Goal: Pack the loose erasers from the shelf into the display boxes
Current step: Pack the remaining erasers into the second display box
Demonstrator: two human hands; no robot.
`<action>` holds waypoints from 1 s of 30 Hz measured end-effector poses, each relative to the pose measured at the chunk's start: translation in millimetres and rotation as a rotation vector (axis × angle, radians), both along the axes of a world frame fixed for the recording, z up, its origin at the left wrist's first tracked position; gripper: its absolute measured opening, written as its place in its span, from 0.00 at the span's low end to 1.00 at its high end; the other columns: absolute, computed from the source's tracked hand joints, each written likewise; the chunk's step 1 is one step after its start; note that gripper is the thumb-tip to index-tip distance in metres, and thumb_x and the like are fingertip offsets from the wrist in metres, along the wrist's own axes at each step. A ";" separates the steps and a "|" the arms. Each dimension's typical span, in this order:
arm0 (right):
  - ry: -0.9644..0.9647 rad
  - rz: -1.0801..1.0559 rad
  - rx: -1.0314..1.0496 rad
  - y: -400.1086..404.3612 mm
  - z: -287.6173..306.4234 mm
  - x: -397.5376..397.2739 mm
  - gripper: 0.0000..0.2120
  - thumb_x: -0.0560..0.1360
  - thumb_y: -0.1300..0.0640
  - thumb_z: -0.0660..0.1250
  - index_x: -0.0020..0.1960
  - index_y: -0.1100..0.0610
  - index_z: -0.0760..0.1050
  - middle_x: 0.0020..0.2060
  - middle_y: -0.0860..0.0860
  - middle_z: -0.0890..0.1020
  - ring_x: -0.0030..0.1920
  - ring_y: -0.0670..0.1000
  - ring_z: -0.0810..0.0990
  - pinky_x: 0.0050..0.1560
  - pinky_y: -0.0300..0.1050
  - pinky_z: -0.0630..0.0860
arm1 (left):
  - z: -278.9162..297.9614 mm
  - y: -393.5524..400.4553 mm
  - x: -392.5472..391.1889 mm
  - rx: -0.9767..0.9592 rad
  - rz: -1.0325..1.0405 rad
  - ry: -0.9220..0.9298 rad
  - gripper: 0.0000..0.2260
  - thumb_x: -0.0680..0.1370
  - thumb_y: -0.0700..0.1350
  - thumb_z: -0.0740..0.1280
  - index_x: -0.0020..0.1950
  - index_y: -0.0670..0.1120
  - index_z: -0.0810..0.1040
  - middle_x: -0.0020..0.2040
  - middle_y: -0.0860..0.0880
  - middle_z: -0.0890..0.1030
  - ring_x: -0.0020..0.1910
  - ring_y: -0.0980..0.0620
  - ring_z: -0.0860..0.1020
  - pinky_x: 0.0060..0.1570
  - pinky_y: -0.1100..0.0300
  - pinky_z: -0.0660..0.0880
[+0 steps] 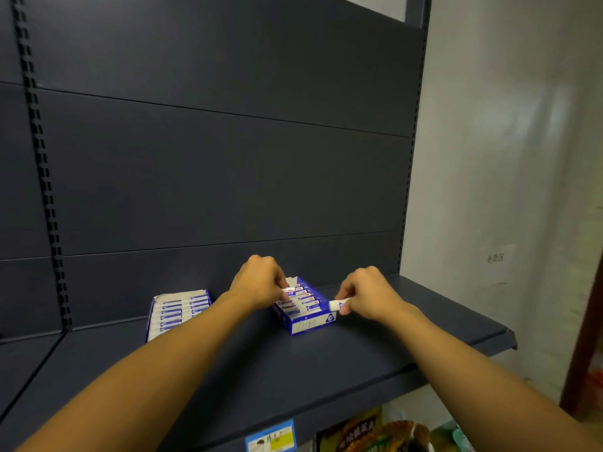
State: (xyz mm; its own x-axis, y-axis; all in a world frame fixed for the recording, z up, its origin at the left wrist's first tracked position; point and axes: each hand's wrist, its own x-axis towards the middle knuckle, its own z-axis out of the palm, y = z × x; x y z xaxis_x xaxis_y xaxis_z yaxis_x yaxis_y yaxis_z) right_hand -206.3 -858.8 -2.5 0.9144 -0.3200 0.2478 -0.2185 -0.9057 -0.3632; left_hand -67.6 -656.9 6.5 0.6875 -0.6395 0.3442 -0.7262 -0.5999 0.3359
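Dark shelf (359,360), two display boxes (306,313) (177,309)

Left display box (169,313) partly hidden behind left forearm. Left hand (259,282) covers the right display box's (306,321) back corner. Eraser labels too small to read.

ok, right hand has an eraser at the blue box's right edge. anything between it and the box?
Partly. The right hand pinches an eraser beside the blue display box's right wall, with no object in the gap. Inside, the left hand sits over the rear rows, fingers on a packed eraser; front rows look exposed.
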 end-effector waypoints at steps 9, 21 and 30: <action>-0.012 0.101 -0.005 -23.3 -0.1 59.0 0.10 0.70 0.57 0.79 0.50 0.52 0.86 0.47 0.46 0.85 0.42 0.42 0.80 0.45 0.37 0.79 | 1.4 -22.5 31.4 0.086 0.029 -0.010 0.07 0.75 0.46 0.75 0.52 0.47 0.86 0.52 0.49 0.86 0.47 0.53 0.83 0.46 0.58 0.82; 0.033 0.304 -0.095 -42.5 3.1 108.5 0.10 0.72 0.57 0.77 0.52 0.51 0.85 0.48 0.46 0.85 0.47 0.44 0.81 0.50 0.42 0.81 | -4.3 -50.2 34.5 0.187 0.076 -0.018 0.10 0.77 0.45 0.73 0.57 0.45 0.84 0.56 0.47 0.84 0.52 0.51 0.83 0.53 0.56 0.82; 0.005 0.397 -0.083 -60.8 1.6 120.4 0.10 0.71 0.56 0.78 0.52 0.50 0.85 0.47 0.47 0.83 0.47 0.45 0.80 0.49 0.45 0.81 | -19.1 -69.6 27.3 0.268 0.137 0.038 0.11 0.77 0.45 0.74 0.58 0.44 0.85 0.56 0.46 0.85 0.52 0.51 0.83 0.54 0.57 0.81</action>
State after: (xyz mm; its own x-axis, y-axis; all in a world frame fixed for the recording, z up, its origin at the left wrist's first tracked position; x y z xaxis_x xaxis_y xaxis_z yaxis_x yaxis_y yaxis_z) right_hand -85.9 -919.6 -0.9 0.9641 0.0793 0.2535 0.1528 -0.9462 -0.2852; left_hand -40.2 -726.5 -12.6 0.7830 -0.6042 0.1480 -0.6220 -0.7625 0.1783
